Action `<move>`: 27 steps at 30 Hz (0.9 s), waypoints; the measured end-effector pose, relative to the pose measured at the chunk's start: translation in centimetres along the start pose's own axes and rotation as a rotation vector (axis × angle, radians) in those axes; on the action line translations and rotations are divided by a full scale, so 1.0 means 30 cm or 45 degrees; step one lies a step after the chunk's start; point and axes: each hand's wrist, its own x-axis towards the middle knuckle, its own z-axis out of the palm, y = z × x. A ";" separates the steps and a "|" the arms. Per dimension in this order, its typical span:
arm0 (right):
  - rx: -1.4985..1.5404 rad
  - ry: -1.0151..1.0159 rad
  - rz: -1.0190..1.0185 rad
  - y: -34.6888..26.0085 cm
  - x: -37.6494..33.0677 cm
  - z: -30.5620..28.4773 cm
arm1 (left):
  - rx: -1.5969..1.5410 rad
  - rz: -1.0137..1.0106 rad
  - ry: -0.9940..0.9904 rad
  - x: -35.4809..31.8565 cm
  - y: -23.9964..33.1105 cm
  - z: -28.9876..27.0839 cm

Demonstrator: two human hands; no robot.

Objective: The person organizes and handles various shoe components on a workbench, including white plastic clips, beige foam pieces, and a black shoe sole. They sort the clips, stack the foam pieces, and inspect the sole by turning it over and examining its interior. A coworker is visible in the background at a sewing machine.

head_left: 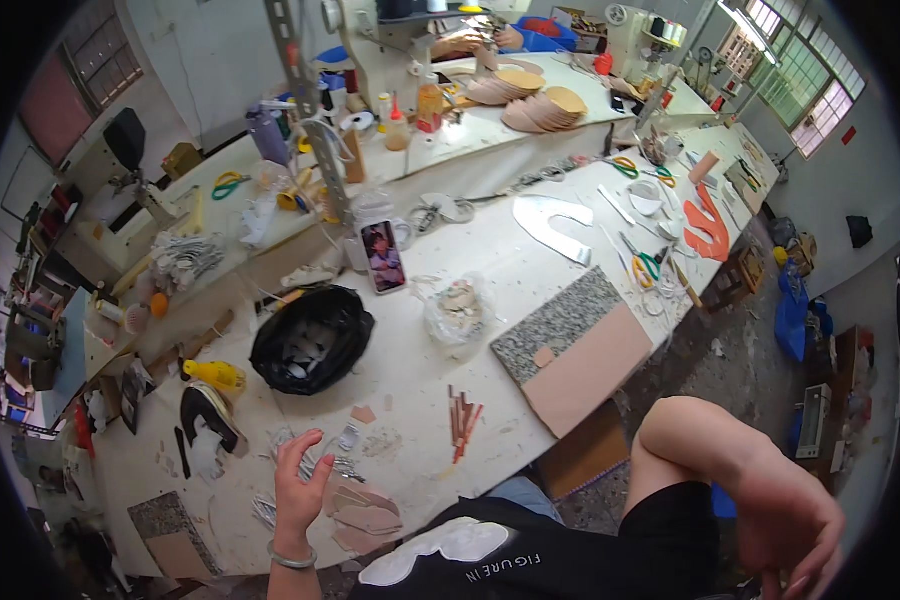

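Note:
My left hand (300,490), with a bangle on its wrist, is raised over the near table edge. Its fingers are bent but apart, and it holds nothing. Close beside it lie a pile of flat pinkish cut pieces (367,515) and a scatter of silvery-grey bits (345,468). My right hand (795,530) hangs off to the right, away from the table, elbow bent. Its fingers curl downward and their tips run into the dark lower rim, so I cannot tell what they hold. Several thin reddish-brown strips (463,425) lie mid-table.
A black bag-lined container (312,340), yellow bottle (215,376) and dark shoe (210,418) stand left. A propped phone (382,257) and plastic bag (457,310) are behind. Right are a speckled slab with pink sheet (592,350), scissors (647,265) and orange piece (707,225). Another person's hands (470,42) work far off.

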 end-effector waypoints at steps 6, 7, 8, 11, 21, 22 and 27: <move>0.516 0.281 0.767 -0.218 -0.187 -0.199 | -0.143 -0.170 -0.242 -0.107 0.110 0.302; 0.200 0.426 1.132 -0.253 -0.287 -0.216 | -0.133 -0.201 -0.262 -0.136 0.119 0.348; -0.150 0.614 1.673 -0.330 -0.338 -0.214 | -0.200 -0.203 -0.313 -0.143 0.147 0.419; -0.566 0.006 2.528 -0.352 -0.881 -0.231 | -0.208 -0.222 -0.413 -0.193 0.195 0.555; -0.581 -0.534 2.395 -0.589 -1.711 0.032 | -0.050 -0.534 -0.187 -0.229 -0.020 0.741; -0.557 -0.618 2.409 -0.584 -1.715 0.028 | -0.022 -0.579 -0.074 -0.230 -0.112 0.732; -0.465 -0.563 2.459 -0.577 -1.717 0.014 | 0.177 -0.642 0.385 -0.229 -0.480 0.651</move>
